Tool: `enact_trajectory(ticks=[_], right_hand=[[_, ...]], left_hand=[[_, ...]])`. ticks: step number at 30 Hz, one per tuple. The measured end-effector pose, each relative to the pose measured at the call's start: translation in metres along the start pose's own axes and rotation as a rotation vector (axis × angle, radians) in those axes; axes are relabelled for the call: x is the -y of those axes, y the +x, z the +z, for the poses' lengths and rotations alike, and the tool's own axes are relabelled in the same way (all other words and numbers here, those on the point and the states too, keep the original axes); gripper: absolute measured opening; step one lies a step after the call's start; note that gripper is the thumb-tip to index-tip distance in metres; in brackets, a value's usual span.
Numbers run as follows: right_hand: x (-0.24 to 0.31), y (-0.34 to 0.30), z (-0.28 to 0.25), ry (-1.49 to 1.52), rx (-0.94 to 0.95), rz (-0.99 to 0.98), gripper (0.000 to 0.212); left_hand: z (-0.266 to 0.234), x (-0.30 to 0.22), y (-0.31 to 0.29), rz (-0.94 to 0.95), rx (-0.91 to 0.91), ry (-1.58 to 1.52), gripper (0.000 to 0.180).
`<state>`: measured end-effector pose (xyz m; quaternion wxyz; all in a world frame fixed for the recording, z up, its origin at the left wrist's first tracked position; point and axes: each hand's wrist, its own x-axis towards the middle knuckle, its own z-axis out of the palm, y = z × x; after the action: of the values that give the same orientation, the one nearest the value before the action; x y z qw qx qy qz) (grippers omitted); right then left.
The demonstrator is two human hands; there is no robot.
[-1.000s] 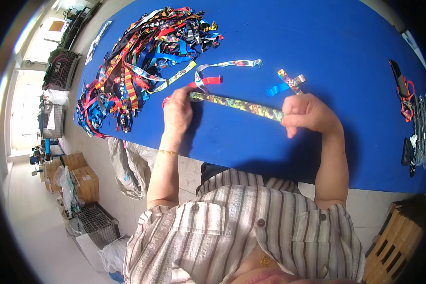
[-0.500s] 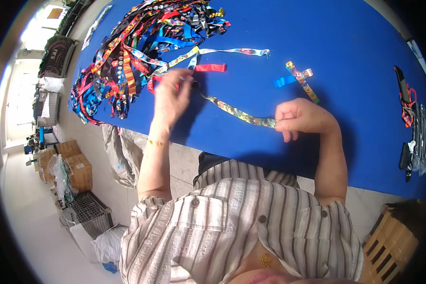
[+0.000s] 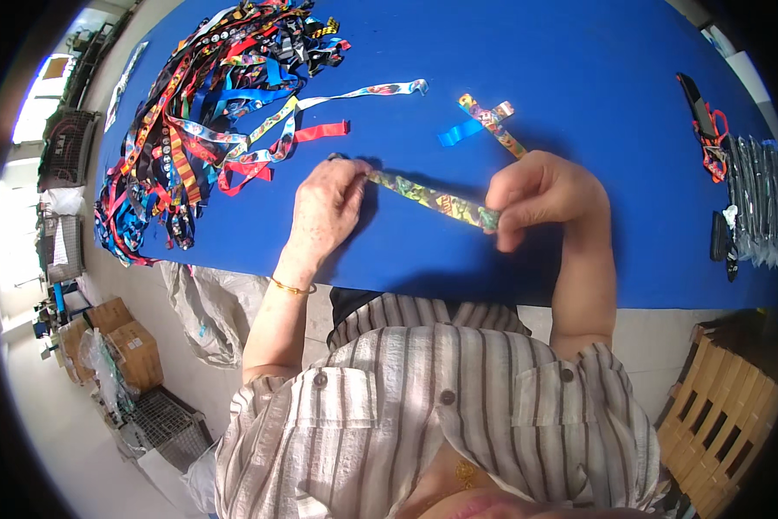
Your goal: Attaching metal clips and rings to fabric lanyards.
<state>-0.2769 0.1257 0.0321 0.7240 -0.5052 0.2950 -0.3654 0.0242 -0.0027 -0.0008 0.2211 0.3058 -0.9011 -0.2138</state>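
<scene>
A green-and-yellow patterned ribbon strip (image 3: 432, 201) is stretched between my two hands above the blue table. My left hand (image 3: 330, 197) pinches its left end, with a short dark tip showing past the fingers. At its other end, my right hand (image 3: 540, 199) grips the strip between thumb and fingers. Just beyond my right hand lie short crossed pieces of ribbon (image 3: 493, 124), some patterned and one plain blue. To the left of my left hand spreads a big tangled heap of colourful ribbons (image 3: 177, 138), a few loose ends trailing toward the middle.
At the table's (image 3: 579, 78) right side lie orange-handled scissors (image 3: 715, 138), a black object (image 3: 718, 236) and a stack of clear plastic packets (image 3: 756, 195). Cardboard boxes (image 3: 125, 346) and wire baskets (image 3: 168, 424) stand on the floor at left, a slatted wooden crate (image 3: 717, 406) at lower right.
My left hand has closed on the strip's left end, and the strip, slack before, is now pulled straight. The view has shifted, so the table's things appear farther left.
</scene>
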Motion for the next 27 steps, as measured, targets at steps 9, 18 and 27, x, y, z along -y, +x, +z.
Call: enact_trajectory(ticks=[9, 18, 27], right_hand=[[-0.017, 0.037, 0.016, -0.303, -0.344, 0.034, 0.037], [-0.030, 0.046, 0.009, -0.249, -0.619, -0.058, 0.013], [-0.016, 0.033, -0.001, -0.231, -0.747, -0.185, 0.015]], left_hand=[[-0.009, -0.050, 0.040, -0.140, 0.101, -0.334, 0.014], [0.029, -0.043, 0.083, -0.327, 0.218, -0.836, 0.010], [0.050, -0.034, 0.102, -0.245, 0.246, -1.354, 0.012]])
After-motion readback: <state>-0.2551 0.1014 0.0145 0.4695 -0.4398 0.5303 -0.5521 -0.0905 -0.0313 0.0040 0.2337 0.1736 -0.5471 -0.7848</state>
